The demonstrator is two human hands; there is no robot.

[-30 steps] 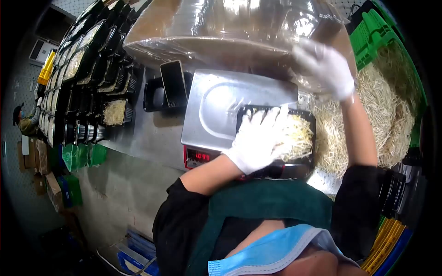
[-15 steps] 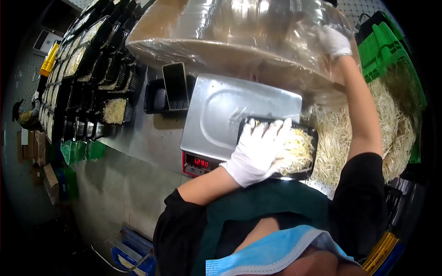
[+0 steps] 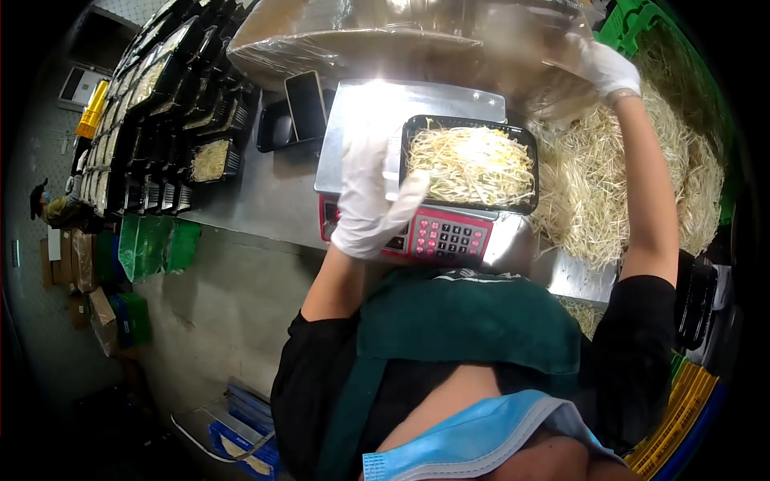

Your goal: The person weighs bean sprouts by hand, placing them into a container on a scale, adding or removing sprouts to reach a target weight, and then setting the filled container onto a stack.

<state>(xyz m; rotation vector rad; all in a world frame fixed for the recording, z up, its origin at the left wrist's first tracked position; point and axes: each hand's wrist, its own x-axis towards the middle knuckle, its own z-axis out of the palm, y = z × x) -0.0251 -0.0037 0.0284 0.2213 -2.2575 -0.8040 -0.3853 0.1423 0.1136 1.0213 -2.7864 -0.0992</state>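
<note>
Left hand (image 3: pixel 370 200) has lifted off the tray (image 3: pixel 469 120), fingers spread; tray lies lengthwise left-right on scale (image 3: pixel 365 104).

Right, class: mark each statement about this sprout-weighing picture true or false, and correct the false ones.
1. The black tray of sprouts sits on the scale. True.
2. The left hand grips the tray. False: it is open, over the scale beside the tray.
3. The right hand is up at the plastic-wrapped bundle. True.
4. The loose sprouts are piled left of the scale. False: they lie right of it.
5. Both hands are bare. False: both wear white gloves.
</note>
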